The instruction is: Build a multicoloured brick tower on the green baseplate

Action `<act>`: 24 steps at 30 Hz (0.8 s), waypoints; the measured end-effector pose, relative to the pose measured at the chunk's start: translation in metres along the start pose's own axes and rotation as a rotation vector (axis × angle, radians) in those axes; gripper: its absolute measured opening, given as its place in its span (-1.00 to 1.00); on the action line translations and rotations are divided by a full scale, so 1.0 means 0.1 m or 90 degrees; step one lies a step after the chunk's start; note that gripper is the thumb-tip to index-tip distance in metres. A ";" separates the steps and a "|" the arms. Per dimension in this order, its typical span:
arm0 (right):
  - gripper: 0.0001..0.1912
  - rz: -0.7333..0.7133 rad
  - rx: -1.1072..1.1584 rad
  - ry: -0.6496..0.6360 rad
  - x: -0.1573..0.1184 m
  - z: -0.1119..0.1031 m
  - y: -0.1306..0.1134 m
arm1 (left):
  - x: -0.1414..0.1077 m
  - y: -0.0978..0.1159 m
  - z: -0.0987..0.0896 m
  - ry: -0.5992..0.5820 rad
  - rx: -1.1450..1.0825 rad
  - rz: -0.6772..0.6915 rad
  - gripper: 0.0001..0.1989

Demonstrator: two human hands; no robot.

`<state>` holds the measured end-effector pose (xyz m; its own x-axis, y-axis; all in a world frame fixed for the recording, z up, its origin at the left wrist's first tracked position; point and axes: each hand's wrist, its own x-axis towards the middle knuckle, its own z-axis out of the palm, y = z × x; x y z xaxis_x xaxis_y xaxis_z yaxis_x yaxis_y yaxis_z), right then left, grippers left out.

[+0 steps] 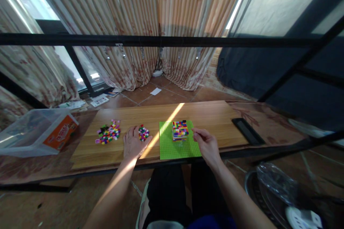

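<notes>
A block of stacked multicoloured toy bricks [180,130] stands on a green baseplate [166,150] near the middle of the wooden board. My left hand [133,140] lies flat on the board with its fingers spread, next to a small pile of coloured bricks [143,133] by the thumb. Over the baseplate's right edge, just right of the stack, is my right hand [206,142]. Its thumb and index finger are pinched together; whatever sits between them is too small to make out. Farther left lies a larger heap of loose bricks [109,132].
At the far left stands a clear plastic bin [34,132] with an orange label. A black tray-like object [247,131] lies at the board's right end. The wooden board [215,114] rests on a black-framed table. A dark rail [172,41] crosses before the curtains.
</notes>
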<state>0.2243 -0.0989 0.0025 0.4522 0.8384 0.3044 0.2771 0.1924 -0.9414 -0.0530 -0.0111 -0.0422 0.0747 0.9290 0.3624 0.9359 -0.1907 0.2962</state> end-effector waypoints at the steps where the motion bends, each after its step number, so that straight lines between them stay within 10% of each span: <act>1: -0.76 0.008 0.001 0.009 0.04 -0.02 0.04 | 0.00 0.00 0.00 -0.003 0.001 -0.004 -0.32; 9: -0.80 -0.002 -0.060 0.012 0.33 0.15 0.05 | 0.01 0.00 -0.01 -0.012 0.000 -0.015 -0.35; 24: -0.81 -0.330 -0.400 -0.339 0.94 0.20 -0.09 | 0.00 0.00 0.02 0.025 -0.016 -0.002 -0.39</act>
<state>0.2470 -0.0112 0.0369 -0.2535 0.8770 0.4082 0.8057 0.4250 -0.4126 -0.0521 -0.0102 -0.0440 0.0569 0.9167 0.3956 0.9270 -0.1957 0.3200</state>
